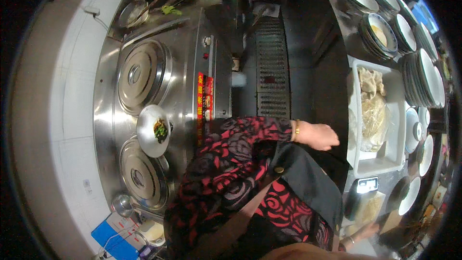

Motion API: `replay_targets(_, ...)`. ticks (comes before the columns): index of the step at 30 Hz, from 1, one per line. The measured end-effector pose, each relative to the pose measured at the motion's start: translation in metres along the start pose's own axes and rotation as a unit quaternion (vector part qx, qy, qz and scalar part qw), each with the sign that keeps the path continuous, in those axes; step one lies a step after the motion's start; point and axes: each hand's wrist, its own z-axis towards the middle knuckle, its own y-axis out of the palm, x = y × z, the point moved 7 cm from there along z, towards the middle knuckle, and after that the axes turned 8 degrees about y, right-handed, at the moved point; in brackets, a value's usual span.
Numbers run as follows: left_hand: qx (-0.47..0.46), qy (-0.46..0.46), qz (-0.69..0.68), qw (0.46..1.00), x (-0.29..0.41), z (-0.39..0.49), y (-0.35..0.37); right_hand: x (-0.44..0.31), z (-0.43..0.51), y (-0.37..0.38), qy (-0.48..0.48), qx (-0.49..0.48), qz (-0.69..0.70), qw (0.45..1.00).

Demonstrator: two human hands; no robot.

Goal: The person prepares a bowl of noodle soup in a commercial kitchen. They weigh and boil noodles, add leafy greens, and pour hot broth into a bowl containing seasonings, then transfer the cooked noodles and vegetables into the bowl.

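Observation:
My left hand (316,136), with a gold bracelet at the wrist, is held over the aisle with its fingers curled and nothing visible in it. To its right, on the counter, stands a white plastic tub (394,151) holding a clear bag of pale noodles (373,122) and a crumpled cloth-like piece (370,78). My right hand (365,232) is low at the right counter, blurred, beside a flat pale bundle (371,206); whether it grips anything is unclear. Just above the bundle glows a small lit display (367,185).
At left, a steel cooker (184,90) carries two round lids (139,79) and a white bowl (146,142) with chopped greens and brown seasoning. Stacked plates (426,79) and white bowls (409,196) line the right counter. A floor grate (273,57) runs along the aisle.

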Motion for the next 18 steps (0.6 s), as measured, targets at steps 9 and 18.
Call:
replay_targets(9, 0.469, -0.349, -0.271, 0.764, 0.018, -0.276, 0.010, -0.239, -0.095, -0.060, -0.345, 0.064, -0.002, 0.936)
replay_targets(18, 0.959, -0.238, -0.097, 0.123, 0.154, -0.519, 0.023, -0.337, -0.123, -0.051, -0.549, 0.068, 0.117, 0.825)
